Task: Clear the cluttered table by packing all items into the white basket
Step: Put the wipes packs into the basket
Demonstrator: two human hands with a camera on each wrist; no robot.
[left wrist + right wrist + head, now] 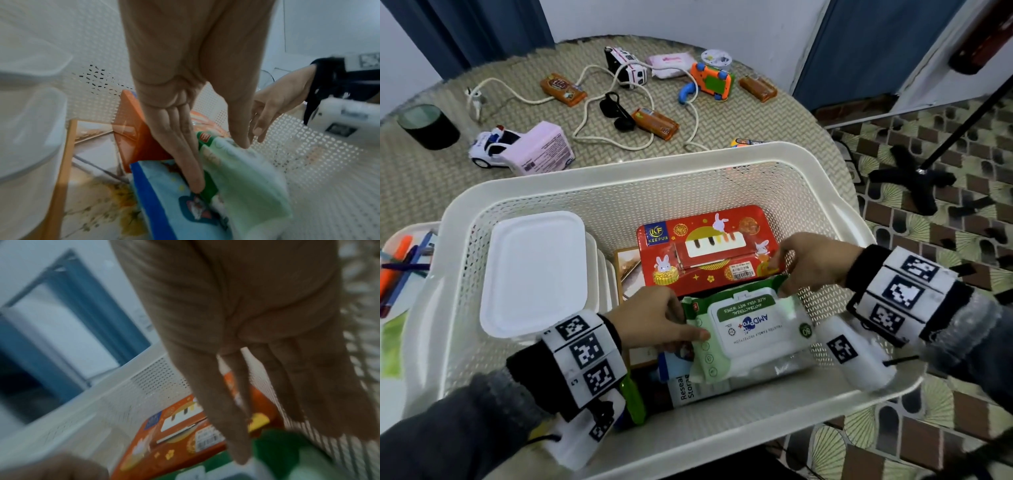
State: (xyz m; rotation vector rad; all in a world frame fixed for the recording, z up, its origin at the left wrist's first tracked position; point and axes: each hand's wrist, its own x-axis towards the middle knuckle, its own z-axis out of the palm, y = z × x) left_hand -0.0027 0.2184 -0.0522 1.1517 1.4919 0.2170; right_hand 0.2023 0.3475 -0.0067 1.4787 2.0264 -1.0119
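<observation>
Wipes pack [750, 332] in white basket [619, 178], long axis 8-to-2; my left hand [654, 318] pinches its 8 end, right hand [815, 263] pinches its 2 end.

— What can you read in there?
— The soft green-and-white wet wipes pack [748, 330] reads "AMD Pro+", "ANTIBACTERIAL ALOE VERA WET WIPES" and "80", all upside down.
— And the flat red tin with rabbits [707, 249]?
— "KEE FUII". A white packet label [685, 389] below shows "Reseal" and "Stora", cut off.
</observation>
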